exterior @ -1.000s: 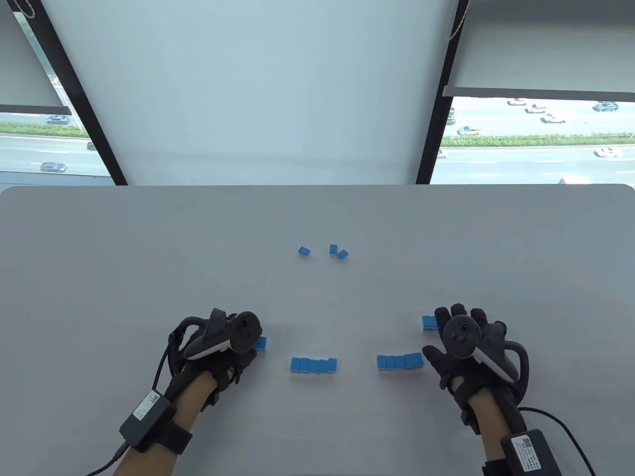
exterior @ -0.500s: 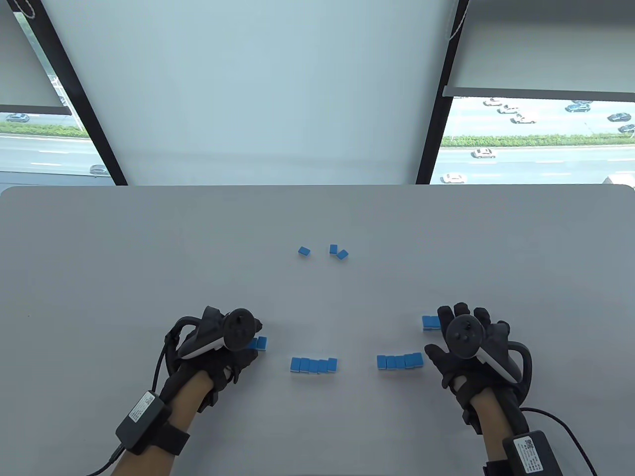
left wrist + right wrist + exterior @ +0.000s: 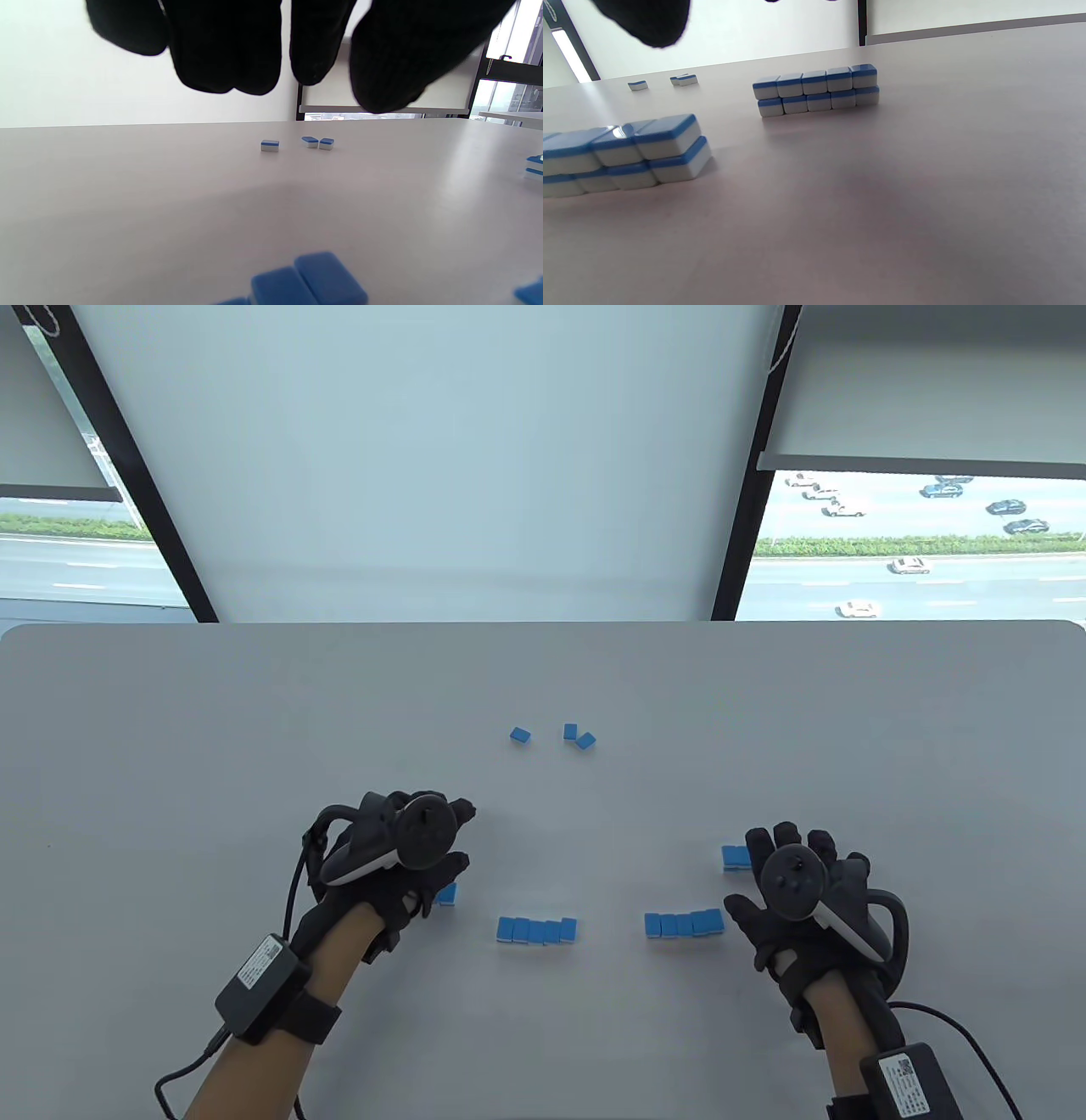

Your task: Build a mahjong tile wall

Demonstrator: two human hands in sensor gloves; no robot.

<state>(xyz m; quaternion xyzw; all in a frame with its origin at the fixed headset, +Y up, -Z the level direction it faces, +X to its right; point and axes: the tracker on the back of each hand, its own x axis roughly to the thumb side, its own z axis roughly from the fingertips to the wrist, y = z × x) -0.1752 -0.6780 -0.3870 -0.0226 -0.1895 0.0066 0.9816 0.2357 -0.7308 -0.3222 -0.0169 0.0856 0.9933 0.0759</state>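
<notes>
Big windows and a pale blind stand behind the grey desk [image 3: 170,780]. Three loose tiles [image 3: 570,734] lie far out, well apart from the short walls [image 3: 537,930] near the person. The left hand [image 3: 399,857] hovers above the desk, fingers [image 3: 229,55] spread and holding nothing. It should reach out slowly and pinch one tile by its sides. The right hand [image 3: 802,899] rests flat, fingers wide, beside a wall.

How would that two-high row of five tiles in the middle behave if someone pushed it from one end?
The middle row would probably slide: the tiles look glossy and the table smooth. The unfastened top layer could shift or topple. The blocks seem rigid.
</notes>
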